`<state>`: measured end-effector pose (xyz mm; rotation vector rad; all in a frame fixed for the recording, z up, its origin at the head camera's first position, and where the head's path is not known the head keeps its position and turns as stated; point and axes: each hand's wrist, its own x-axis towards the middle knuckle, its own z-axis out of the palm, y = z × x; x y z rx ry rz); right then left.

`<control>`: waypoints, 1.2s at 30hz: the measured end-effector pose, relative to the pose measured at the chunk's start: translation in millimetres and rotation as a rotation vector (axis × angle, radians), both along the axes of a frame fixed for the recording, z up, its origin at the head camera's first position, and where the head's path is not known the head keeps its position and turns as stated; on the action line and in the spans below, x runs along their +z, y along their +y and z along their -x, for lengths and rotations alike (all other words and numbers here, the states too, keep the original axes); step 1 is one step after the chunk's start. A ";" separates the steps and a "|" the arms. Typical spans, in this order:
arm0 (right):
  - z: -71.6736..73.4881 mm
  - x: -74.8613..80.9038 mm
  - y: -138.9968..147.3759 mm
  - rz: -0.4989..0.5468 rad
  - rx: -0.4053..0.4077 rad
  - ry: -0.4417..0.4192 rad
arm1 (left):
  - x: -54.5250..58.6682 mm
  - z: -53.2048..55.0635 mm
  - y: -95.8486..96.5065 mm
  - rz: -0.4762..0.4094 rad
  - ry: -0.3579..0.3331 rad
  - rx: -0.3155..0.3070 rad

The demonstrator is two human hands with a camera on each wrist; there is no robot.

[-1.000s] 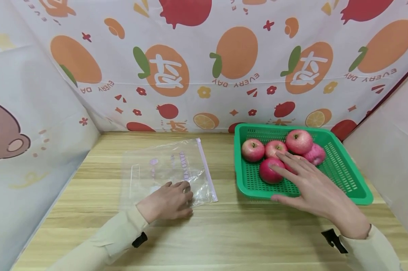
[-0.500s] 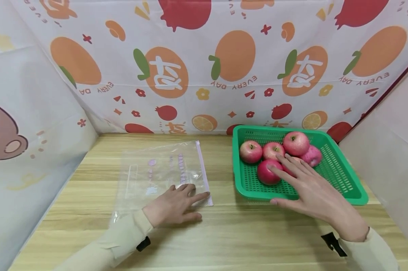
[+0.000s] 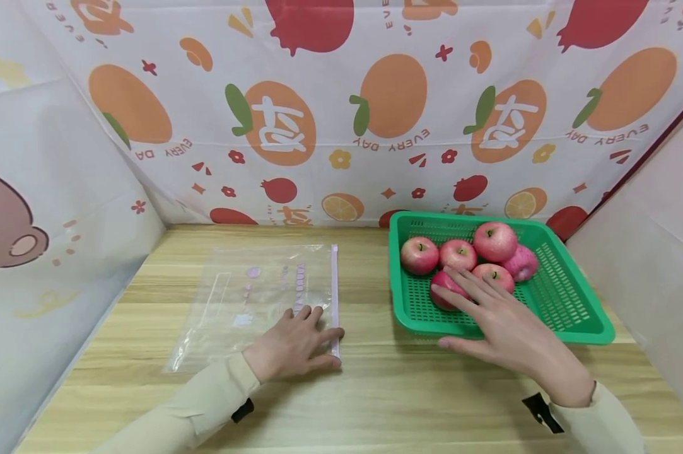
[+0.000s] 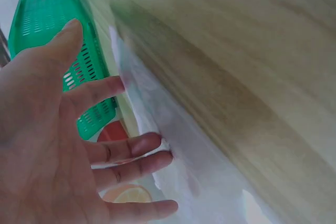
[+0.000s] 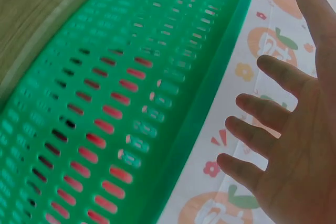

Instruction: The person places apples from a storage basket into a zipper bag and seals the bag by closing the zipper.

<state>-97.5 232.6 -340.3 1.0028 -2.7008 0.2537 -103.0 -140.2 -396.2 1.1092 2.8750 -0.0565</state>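
A clear zip bag [image 3: 273, 290] with a lilac zip strip lies flat on the wooden table, left of centre. My left hand [image 3: 296, 345] rests with spread fingers on the bag's near right corner, by the zip strip; in the left wrist view its fingertips [image 4: 149, 141] touch the plastic. To the right stands a green basket [image 3: 588, 296] holding several red apples [image 3: 494, 241]. My right hand [image 3: 508, 328] hovers over the basket's near rim, fingers spread above a dark red apple [image 3: 444, 296] and partly hiding it. It grips nothing.
A fruit-printed cloth [image 3: 341, 113] hangs behind the table [image 3: 375, 403]. White cloth walls [image 3: 69, 189] close off the left and right sides. The basket's far side stands close to the back cloth.
My left hand has moved slightly right to the zip edge, and the bag has been turned straighter and lies flatter. My right hand has shifted a little left over the basket.
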 end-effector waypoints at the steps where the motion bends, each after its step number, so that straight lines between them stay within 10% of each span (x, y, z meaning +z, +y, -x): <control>1: 0.1 -0.3 -2.0 0.002 0.012 0.008 | 0.8 0.4 0.1 0.006 0.000 0.004; 10: -0.4 -2.0 -16.3 0.016 0.025 -0.031 | 3.0 2.5 -5.5 -0.059 0.199 -0.046; 24: -0.3 -2.3 -27.3 -0.003 0.012 -0.088 | 7.1 0.7 -22.6 -0.193 0.390 0.047; 36: -0.8 -4.2 -29.5 -0.007 0.022 -0.076 | 21.7 3.7 -27.4 -0.408 0.379 0.143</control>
